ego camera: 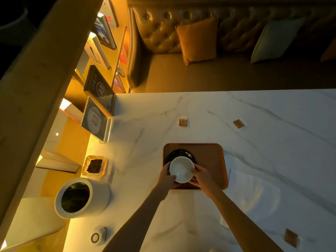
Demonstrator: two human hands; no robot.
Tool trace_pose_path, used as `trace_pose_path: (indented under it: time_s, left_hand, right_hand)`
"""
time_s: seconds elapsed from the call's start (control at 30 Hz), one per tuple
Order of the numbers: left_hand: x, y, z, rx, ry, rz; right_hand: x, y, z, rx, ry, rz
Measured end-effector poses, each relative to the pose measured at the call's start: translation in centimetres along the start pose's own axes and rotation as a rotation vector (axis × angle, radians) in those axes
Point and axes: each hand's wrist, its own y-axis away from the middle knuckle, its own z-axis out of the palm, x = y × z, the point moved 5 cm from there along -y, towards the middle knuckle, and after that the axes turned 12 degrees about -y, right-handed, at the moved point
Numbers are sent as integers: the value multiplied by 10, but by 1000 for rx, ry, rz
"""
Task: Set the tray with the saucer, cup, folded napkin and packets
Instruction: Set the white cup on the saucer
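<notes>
A brown tray [209, 157] lies on the marble table. A dark saucer [179, 153] sits on the tray's left part. Both hands hold a white cup [181, 170] just above the saucer's near edge: my left hand [166, 176] grips its left side, my right hand [200, 176] its right side. A white napkin [252, 195] lies flat to the right of the tray. Three brown packets lie on the table: one [183, 122] beyond the tray, one [239, 123] far right, one [291, 238] near the front right.
A white round bin [81, 197] with a dark liner stands at the left. A glass ashtray [94, 165] sits behind it, and an acrylic sign stand [96, 120] at the table's far left. A small round device [98, 237] lies near the front. A tufted sofa with cushions [198, 40] runs beyond the table.
</notes>
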Motion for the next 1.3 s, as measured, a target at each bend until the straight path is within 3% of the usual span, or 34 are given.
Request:
trace_pose_path:
  time_s: [0.3,0.77,0.93,1.3]
  left_hand:
    - [-3,-44,2,58,-17,-105]
    - [-7,-52,4,49,-92,-113]
    - [-1,-51,-1,105,-213,-26]
    - [0,-57,-2,183,-404,29]
  right_hand:
    - [0,-52,-5,27,60,67]
    - [6,-60,-13,51,55,49]
    - [11,-59,-11,99,-64,105]
    - [27,-63,-12,86,13,70]
